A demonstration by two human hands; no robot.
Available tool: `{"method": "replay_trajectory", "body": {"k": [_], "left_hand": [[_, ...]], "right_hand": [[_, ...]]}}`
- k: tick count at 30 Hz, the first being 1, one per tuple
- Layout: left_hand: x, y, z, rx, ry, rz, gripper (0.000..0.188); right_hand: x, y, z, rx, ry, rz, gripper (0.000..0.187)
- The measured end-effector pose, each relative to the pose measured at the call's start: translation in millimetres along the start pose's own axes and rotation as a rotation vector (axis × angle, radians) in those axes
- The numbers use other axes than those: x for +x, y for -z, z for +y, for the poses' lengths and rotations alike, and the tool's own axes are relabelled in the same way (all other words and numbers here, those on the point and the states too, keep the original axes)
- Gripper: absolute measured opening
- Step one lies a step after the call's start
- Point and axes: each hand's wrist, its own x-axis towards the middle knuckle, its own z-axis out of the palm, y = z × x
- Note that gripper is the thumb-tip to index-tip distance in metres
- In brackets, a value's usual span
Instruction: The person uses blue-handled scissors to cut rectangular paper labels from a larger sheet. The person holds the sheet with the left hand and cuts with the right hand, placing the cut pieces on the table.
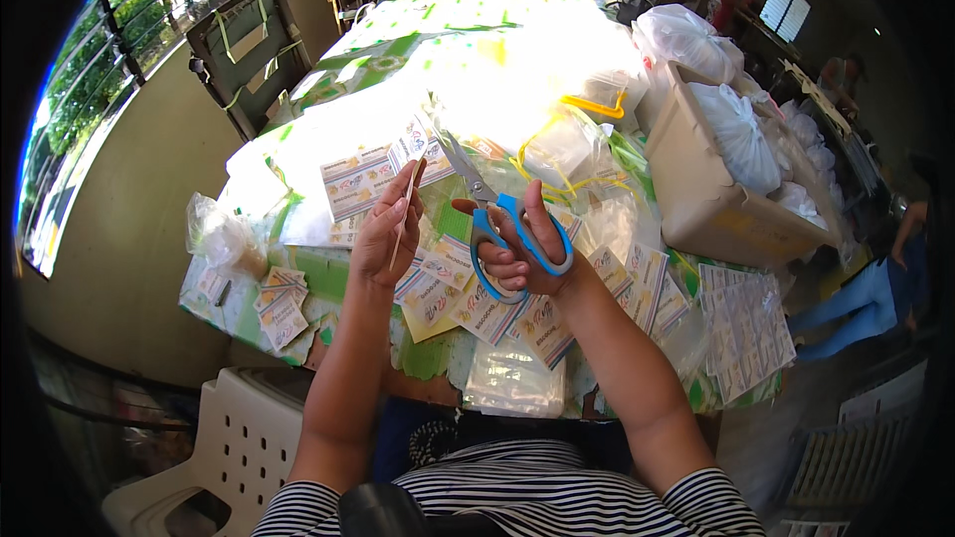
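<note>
My left hand (380, 241) pinches a printed paper label (409, 143), held up on edge above the table. In my right hand (533, 251) is a pair of scissors (479, 185) with blue handles, the fingers through the loops. The blades stand apart and point away from me, close to the label's right side. Beneath both hands lie several printed labels (435, 300), overlapping one another. A sheet of uncut labels (360, 182) rests just beyond my left hand. More loose labels (283, 306) are stacked at the left.
A clear bag (225, 236) stands at the table's left edge. Clear plastic sleeves (515, 385) lie at the near edge, another label sheet (744, 328) at the right. A beige bin (734, 227) full of plastic bags fills the right side. Sunlight washes out the far table.
</note>
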Motion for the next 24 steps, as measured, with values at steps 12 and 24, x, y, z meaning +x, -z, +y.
{"method": "replay_trajectory", "body": {"k": [12, 24], "left_hand": [[1.7, 1.5, -13.4, 0.067, 0.113, -0.229, 0.068], [7.0, 14.6, -8.7, 0.344, 0.012, 0.209, 0.053]], "right_hand": [[-0.8, 0.2, 10.3, 0.112, 0.019, -0.089, 0.100], [-9.0, -10.5, -3.9, -0.002, 0.188, 0.108, 0.098]]}}
